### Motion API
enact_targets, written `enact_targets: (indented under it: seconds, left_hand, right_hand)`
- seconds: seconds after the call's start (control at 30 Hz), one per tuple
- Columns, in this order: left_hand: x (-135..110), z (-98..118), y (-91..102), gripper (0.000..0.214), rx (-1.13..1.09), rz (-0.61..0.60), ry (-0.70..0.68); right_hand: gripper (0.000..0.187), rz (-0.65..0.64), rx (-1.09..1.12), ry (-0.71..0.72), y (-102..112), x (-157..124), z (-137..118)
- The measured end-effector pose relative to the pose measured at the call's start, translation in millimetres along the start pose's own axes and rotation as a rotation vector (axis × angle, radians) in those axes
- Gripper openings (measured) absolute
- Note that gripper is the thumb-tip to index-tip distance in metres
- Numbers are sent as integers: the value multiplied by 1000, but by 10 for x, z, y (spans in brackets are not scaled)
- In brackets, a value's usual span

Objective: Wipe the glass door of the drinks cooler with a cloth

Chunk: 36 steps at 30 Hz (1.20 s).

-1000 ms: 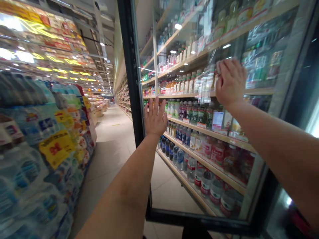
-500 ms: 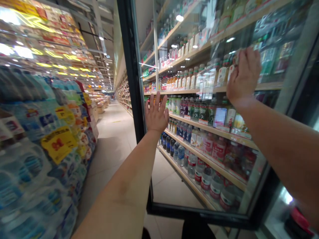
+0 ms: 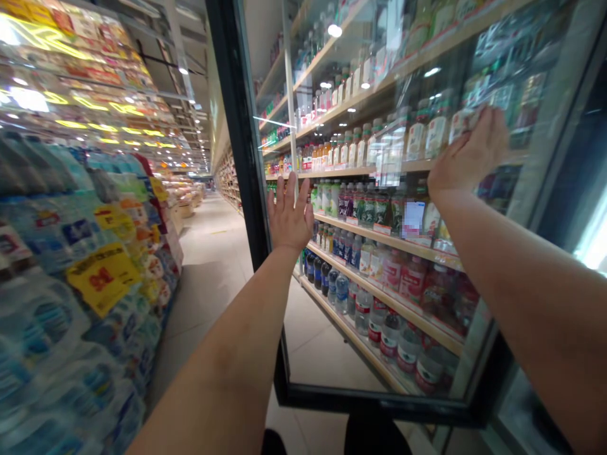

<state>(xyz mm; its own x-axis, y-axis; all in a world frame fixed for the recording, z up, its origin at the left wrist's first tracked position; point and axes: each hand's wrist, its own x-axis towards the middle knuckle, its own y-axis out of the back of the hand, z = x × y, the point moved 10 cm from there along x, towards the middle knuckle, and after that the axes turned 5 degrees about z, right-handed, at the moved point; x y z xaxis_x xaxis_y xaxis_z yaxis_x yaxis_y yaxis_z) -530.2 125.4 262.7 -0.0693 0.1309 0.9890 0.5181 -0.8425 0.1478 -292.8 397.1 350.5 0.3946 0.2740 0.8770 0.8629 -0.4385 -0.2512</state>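
Observation:
A glass door in a black frame stands swung out in front of me. My left hand lies against the pane near its left frame edge, fingers spread and nothing in it. Higher up on the right, my right hand is at the same glass, its fingers together and bent. Something pale shows by its fingertips, partly covered; whether it is held or is a bottle label behind the glass is unclear. Through the pane I see wooden shelves with rows of drink bottles.
Stacks of wrapped water bottles with a yellow price sign stand to the left. A tiled aisle runs off into the distance between them and the door. The door's lower frame is close to my legs.
My right hand has moved slightly right and down across the glass, and its wrist has turned. The left hand keeps its place on the pane. The view has shifted a little.

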Motion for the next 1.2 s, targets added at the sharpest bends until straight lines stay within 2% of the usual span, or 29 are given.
enact_targets:
  seconds: [0.07,0.13,0.2,0.3,0.37,0.43,0.47,0.53,0.63,0.7,0.8,0.93,1.0,1.1,1.2]
  left_hand:
    - [-2,-8,-11,58,-16,4,-2]
    - [-6,-17,-17,58,-36,7,-1]
    - [-9,-22,-17,57,-43,12,-3]
    - [-8,-24,-8,57,-32,17,-6]
    - [-5,-27,-7,57,-28,15,-5]
    - [-1,-31,-9,57,-33,11,-1]
    - [0,-32,-10,57,-38,11,-1]
    - [2,-29,-10,56,-45,14,-3]
    - [0,-26,-16,57,-42,15,-7]
    - [-1,-24,-22,58,-33,11,-8]
    - [0,-16,-17,59,-11,10,-11]
    - [3,-16,-8,58,-15,-3,-1]
    - [1,-28,-15,57,-24,-10,11]
    - [-5,-41,-32,57,-19,-4,6]
    - [-11,-52,-53,58,-18,2,-5]
  right_hand:
    - [62,-9,-8,-22,-9,1,23]
    - [62,-53,-3,55,-24,-29,-78]
    - [60,-146,18,257,-56,-119,-320]
    - [58,-342,87,672,-102,-423,-742]
    - [57,-438,124,802,-115,-575,-850]
    - [57,-462,136,787,-136,-589,-828]
    - [57,-433,134,742,-140,-546,-778]
    - [57,-303,124,591,-122,-391,-595]
    - [58,-56,113,295,-44,-163,-182]
    - [57,18,120,191,-25,-112,-15]
    - [56,-12,135,245,-21,-145,-99]
    - [56,-249,153,620,-61,-423,-610]
    - [57,-341,168,725,-64,-546,-749]
    - [54,-362,161,688,-77,-534,-735]
    - [52,-221,139,479,-62,-328,-501]
